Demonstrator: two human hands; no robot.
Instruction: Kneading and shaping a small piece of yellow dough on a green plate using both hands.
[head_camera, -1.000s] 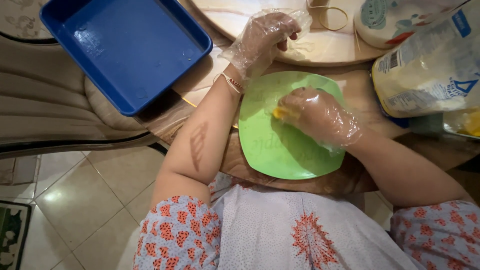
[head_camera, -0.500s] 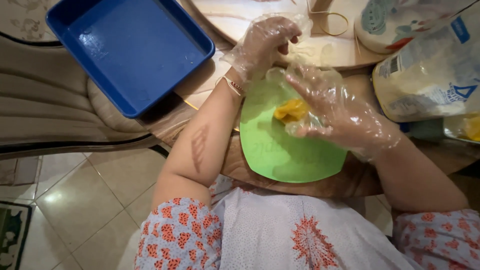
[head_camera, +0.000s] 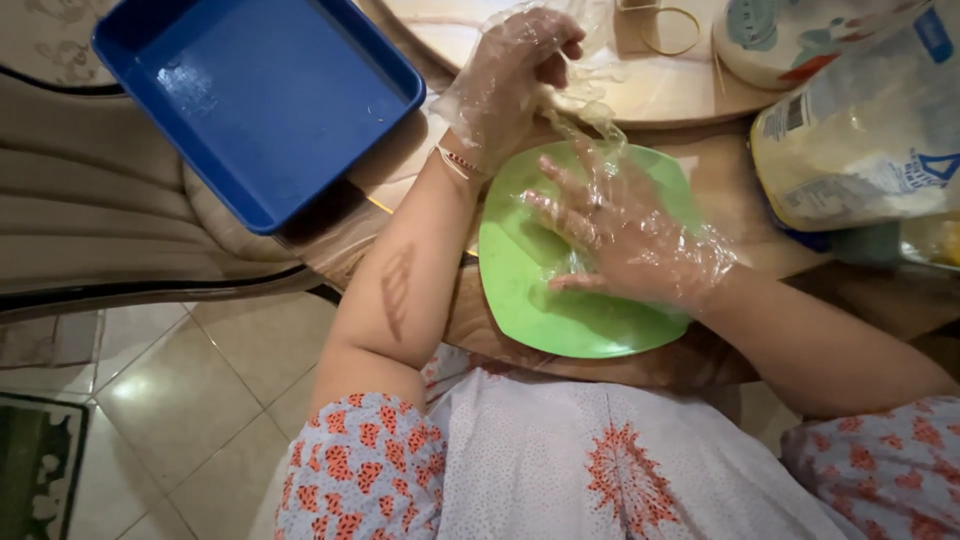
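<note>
Both my hands wear loose clear plastic gloves. My right hand (head_camera: 625, 235) lies flat over a green plate (head_camera: 560, 320) with its fingers spread, holding nothing. My left hand (head_camera: 505, 80) is just beyond the plate's far edge, its fingers pinched on the slack plastic at the fingertips of the right glove (head_camera: 590, 125), stretching it upward. The yellow piece of food that lay on the plate is hidden under my right hand.
A blue rectangular tray (head_camera: 260, 100) rests at the far left, partly over a beige cushioned chair (head_camera: 90, 210). A round pale board (head_camera: 650, 85) with a rubber band (head_camera: 672, 30) is at the back. A large white bag (head_camera: 870, 150) and a tub (head_camera: 780, 40) stand right.
My right hand let go of the yellow food, opened and flattened over the plate. My left hand took hold of the right glove's fingertips.
</note>
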